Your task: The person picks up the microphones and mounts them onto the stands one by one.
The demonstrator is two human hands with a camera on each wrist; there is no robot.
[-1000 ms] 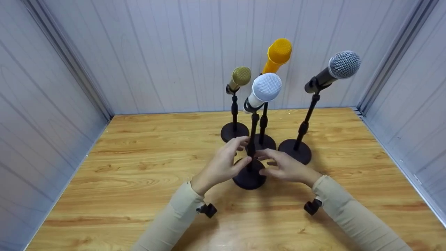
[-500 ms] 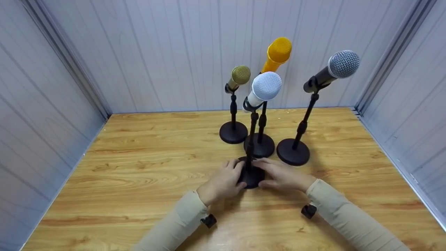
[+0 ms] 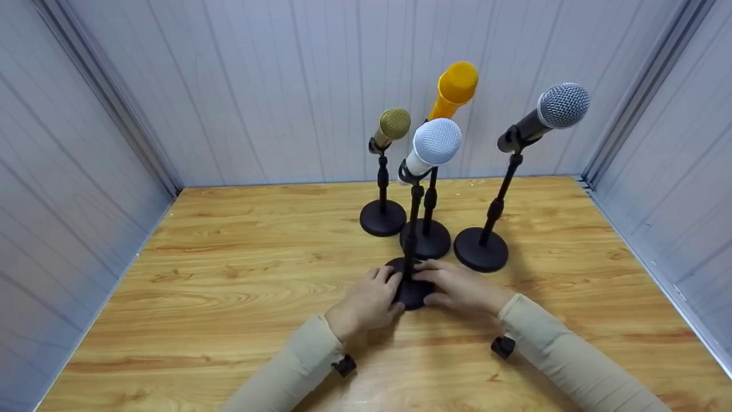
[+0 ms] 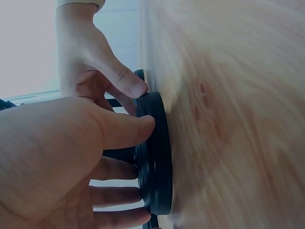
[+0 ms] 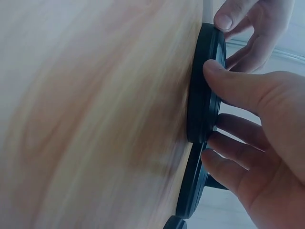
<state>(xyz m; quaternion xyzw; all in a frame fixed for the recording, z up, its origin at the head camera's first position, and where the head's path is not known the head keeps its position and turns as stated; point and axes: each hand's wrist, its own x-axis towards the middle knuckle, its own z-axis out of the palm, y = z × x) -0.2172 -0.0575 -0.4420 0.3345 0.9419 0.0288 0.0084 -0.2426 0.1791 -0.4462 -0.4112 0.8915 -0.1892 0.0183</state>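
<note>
A white microphone (image 3: 437,142) tilts up in the clip of a black desk stand, whose round base (image 3: 413,297) stands flat on the table. My left hand (image 3: 366,300) holds this base at its left edge, thumb on the near rim and fingers spread round the side. From the right, my right hand (image 3: 463,286) grips the same base between thumb and fingers. In the left wrist view the thumb presses the rim of the base (image 4: 159,157). The right wrist view has the other thumb on the base edge (image 5: 200,86), fingertips reaching its far side.
Behind stand a gold microphone (image 3: 394,124), a yellow microphone (image 3: 458,84) and a silver-headed black microphone (image 3: 563,106), each on a black stand. The yellow one's base (image 3: 432,243) is close behind the gripped base. Pale panel walls (image 3: 257,97) enclose the wooden table (image 3: 229,257).
My left hand has come down from beside the pole to the base's left edge. My right hand has lowered slightly onto the right edge. The stands look unmoved.
</note>
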